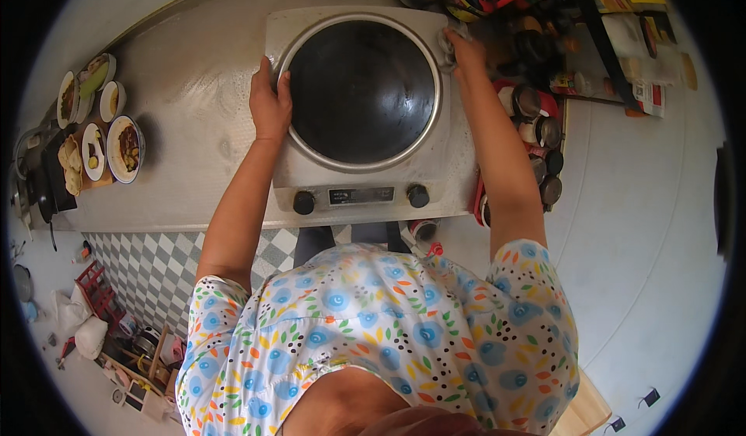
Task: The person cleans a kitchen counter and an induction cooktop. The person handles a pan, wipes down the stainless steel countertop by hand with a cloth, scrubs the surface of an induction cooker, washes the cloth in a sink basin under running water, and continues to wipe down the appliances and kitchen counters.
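An induction cooker with a round black cooking plate in a metal ring stands on the steel counter. Two black knobs and a small display sit along its front. My left hand rests at the cooker's left edge, thumb against the ring, fingers apart and holding nothing. At the upper right corner of the cooker, my right hand grips a crumpled grey cloth pressed against the edge.
Bowls and plates of food stand on the counter at the left. Lidded jars in a red rack line the right side, with bottles and packets behind them. A black-handled pan lies at the far left.
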{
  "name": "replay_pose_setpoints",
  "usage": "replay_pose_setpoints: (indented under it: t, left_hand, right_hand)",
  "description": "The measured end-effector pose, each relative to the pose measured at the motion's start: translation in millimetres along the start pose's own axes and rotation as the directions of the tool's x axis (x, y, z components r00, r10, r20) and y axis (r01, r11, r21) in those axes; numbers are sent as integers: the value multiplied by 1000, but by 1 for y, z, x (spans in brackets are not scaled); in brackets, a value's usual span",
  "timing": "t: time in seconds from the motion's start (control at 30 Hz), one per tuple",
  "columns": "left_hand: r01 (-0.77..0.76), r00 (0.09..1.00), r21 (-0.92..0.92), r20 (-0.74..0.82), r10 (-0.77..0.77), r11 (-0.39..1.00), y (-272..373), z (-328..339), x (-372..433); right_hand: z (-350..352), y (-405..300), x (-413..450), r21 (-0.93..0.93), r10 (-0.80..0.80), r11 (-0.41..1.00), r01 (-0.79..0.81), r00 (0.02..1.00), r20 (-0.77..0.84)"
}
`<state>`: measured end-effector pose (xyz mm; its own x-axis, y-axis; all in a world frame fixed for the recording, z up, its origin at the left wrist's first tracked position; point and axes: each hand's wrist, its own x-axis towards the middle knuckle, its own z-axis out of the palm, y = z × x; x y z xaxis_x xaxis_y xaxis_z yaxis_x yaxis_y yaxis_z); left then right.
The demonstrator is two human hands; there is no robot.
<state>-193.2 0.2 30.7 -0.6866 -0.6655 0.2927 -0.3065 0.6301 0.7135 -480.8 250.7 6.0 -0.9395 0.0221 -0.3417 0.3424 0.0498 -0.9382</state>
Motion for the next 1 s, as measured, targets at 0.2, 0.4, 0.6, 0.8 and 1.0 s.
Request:
replay_pose_setpoints:
  t: [0.2, 0.4, 0.6, 0.8, 1.0]
  left_hand:
    - [9, 999, -22, 46, -8, 1000, 6, -2, 0]
    - [83, 996, -30, 47, -81, 996, 2, -3, 0]
    - [-11, 999, -2, 34, 11, 1000, 9, 2, 4]
    - [-64, 998, 18, 16, 64, 998, -4, 5, 3]
    - [-55, 998, 36, -3, 55, 998, 1, 6, 1]
  right_hand:
    - [4, -28, 1, -68, 73, 995, -70, 996, 45]
    - [-9, 0, -23, 25, -53, 998, 51, 997, 48]
    - [7, -24, 7, -74, 78, 993, -89, 987, -141]
    - [-6, -6, 4, -142, -65, 988, 64, 998, 0]
    - [-12, 11, 11, -268, -69, 962, 56, 997, -39]
